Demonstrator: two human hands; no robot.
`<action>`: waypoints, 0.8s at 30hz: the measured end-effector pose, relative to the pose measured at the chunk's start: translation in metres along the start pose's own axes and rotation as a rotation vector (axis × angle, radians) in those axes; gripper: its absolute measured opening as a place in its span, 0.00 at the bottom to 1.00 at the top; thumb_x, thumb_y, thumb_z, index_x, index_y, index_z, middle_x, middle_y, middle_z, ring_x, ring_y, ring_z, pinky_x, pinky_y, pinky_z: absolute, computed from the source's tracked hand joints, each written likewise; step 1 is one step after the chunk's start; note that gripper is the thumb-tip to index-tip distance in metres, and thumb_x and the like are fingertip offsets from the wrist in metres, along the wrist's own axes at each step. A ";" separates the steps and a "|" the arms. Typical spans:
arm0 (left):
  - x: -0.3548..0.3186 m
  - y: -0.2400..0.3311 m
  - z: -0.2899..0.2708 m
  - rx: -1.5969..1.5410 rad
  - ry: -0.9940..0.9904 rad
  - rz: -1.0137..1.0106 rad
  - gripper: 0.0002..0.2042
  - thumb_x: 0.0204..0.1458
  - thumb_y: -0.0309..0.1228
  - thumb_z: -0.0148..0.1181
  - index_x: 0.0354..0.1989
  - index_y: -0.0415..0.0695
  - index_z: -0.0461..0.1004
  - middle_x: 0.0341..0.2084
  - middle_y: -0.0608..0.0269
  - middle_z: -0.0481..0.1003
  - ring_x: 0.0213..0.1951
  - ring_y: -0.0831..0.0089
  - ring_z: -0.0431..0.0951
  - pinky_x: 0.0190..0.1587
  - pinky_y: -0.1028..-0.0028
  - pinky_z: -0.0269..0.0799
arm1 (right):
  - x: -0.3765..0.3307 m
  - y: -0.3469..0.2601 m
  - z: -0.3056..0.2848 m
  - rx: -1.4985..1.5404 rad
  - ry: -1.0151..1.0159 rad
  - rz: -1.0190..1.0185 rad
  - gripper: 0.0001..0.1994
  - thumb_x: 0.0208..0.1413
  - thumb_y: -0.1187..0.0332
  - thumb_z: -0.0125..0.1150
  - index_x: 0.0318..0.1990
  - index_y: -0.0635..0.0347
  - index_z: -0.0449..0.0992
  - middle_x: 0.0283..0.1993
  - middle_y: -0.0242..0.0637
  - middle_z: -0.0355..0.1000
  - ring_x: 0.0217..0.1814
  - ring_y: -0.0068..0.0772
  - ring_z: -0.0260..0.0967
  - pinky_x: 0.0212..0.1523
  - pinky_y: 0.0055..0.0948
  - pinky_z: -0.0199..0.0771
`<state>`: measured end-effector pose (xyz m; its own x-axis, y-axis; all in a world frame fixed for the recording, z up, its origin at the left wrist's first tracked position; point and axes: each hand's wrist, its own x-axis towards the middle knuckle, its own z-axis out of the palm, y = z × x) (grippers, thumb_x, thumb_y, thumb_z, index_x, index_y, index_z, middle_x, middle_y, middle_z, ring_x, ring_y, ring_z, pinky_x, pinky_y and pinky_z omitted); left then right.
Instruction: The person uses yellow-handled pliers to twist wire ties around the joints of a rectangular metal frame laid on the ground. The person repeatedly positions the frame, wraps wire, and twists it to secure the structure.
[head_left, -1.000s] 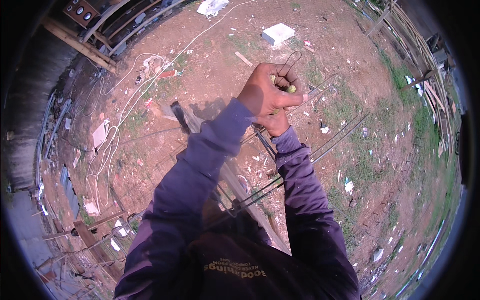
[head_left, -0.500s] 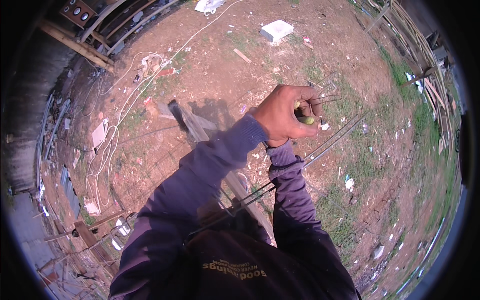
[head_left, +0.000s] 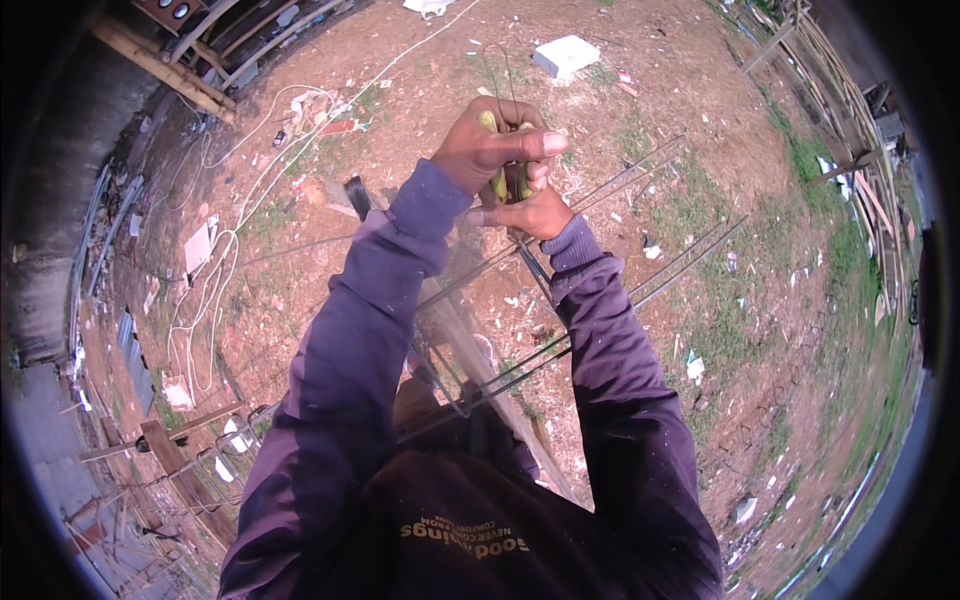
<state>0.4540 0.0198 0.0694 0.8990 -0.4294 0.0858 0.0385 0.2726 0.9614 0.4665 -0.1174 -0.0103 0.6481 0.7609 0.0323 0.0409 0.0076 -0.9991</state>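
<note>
Both my hands are together over a frame of thin steel rods (head_left: 690, 262). My left hand (head_left: 465, 150) is closed around a tool with yellow-green handles (head_left: 499, 184), which looks like pincers; its jaws are hidden. A thin bent wire (head_left: 510, 75) sticks out beyond the fingers in a narrow loop. Just under the left hand, my right hand (head_left: 543, 213) is curled against the tool's lower part, close to a rod. What its fingers grip is covered. A wooden board (head_left: 530, 440) runs slantwise beneath the rods.
White cable (head_left: 232, 262) lies in loops on the dirt at left. A white block (head_left: 566, 57) rests at the far side. Bamboo poles (head_left: 165, 75) jut in at upper left, and a pole fence (head_left: 850, 110) lines the right. Scraps litter the ground.
Both hands have moved left and away from me with the tool. The left hand has turned, so more of the handles shows, and the wire now points away instead of right.
</note>
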 end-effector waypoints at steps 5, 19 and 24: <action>-0.011 -0.008 0.026 0.156 -0.236 -0.011 0.13 0.43 0.34 0.73 0.24 0.37 0.76 0.20 0.65 0.75 0.26 0.77 0.76 0.31 0.77 0.72 | -0.029 0.007 0.041 0.522 0.522 -0.371 0.18 0.50 0.69 0.71 0.46 0.63 0.72 0.42 0.31 0.73 0.43 0.21 0.71 0.44 0.24 0.72; 0.020 -0.024 -0.039 -0.405 0.258 0.005 0.15 0.46 0.34 0.74 0.33 0.41 0.73 0.24 0.64 0.73 0.22 0.74 0.71 0.27 0.72 0.71 | 0.024 0.012 0.004 0.222 0.037 0.239 0.10 0.45 0.71 0.74 0.29 0.65 0.77 0.28 0.41 0.78 0.26 0.30 0.75 0.31 0.31 0.75; 0.036 -0.036 -0.029 0.126 1.137 0.030 0.15 0.44 0.30 0.75 0.33 0.41 0.72 0.26 0.65 0.73 0.23 0.78 0.70 0.24 0.74 0.67 | 0.038 0.032 0.035 -0.479 0.628 0.061 0.24 0.37 0.57 0.73 0.32 0.67 0.69 0.25 0.56 0.72 0.32 0.61 0.74 0.33 0.46 0.71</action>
<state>0.4977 0.0196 0.0305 0.7757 0.6204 -0.1158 0.0241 0.1542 0.9877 0.4661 -0.0659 -0.0419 0.9618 0.2413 0.1294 0.2221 -0.4113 -0.8840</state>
